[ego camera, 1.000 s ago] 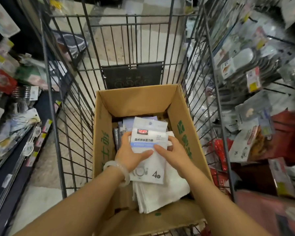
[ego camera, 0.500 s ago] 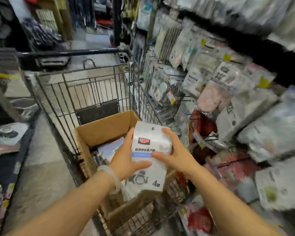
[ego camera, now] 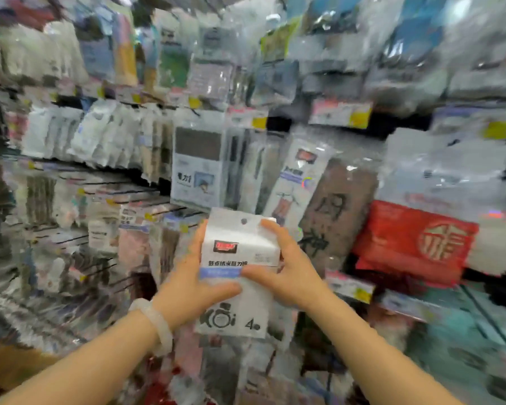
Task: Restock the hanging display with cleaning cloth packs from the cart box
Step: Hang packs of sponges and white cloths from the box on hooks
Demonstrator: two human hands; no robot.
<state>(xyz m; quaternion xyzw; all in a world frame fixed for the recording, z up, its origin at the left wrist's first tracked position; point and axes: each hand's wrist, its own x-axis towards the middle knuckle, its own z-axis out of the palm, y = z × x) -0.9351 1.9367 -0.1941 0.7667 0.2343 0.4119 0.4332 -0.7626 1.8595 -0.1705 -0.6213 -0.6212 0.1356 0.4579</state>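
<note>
Both hands hold a white cleaning cloth pack (ego camera: 240, 258) upright at the frame's centre. Left hand (ego camera: 187, 282) grips its left edge, thumb across the front below the blue band, a pale bracelet (ego camera: 158, 325) on that wrist. Right hand (ego camera: 287, 273) clasps the right edge, fingers curled over the upper corner, thumb on the front. Its hang hole at top is free. Behind, the hanging display (ego camera: 199, 165) is crowded with blurred packs; a red pack (ego camera: 415, 241) lies at right. Cardboard shows at lower left, too blurred to read its contents.
</note>
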